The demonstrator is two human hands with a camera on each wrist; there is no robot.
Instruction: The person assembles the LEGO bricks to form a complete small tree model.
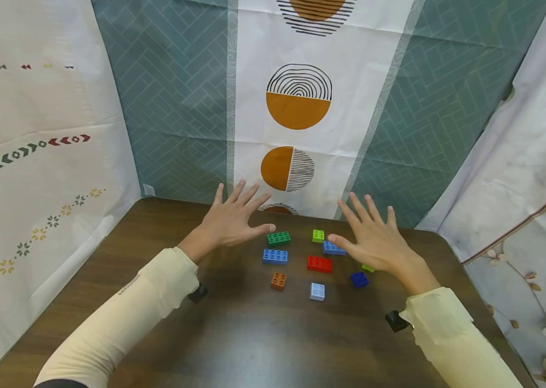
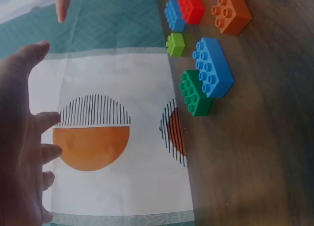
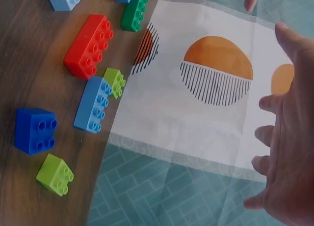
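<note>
Both hands are held up above the table with fingers spread and nothing in them. The left hand (image 1: 231,221) is nearest the green brick (image 1: 279,238), its thumb tip overlapping that brick's edge in the head view. Below it lie a blue brick (image 1: 275,256) and an orange brick (image 1: 278,281). The right hand (image 1: 375,240) hovers by another blue brick (image 1: 333,248) and partly hides a lime brick (image 1: 368,268). Around these lie a second lime brick (image 1: 318,235), a red brick (image 1: 319,263), a dark blue brick (image 3: 35,130) and a pale blue-white brick (image 1: 317,291).
The bricks lie studs up on a dark wooden table (image 1: 234,334). A patterned cloth (image 1: 181,108) hangs behind its back edge, a white printed cloth (image 1: 35,178) at the left, and a floral cloth (image 1: 530,258) at the right.
</note>
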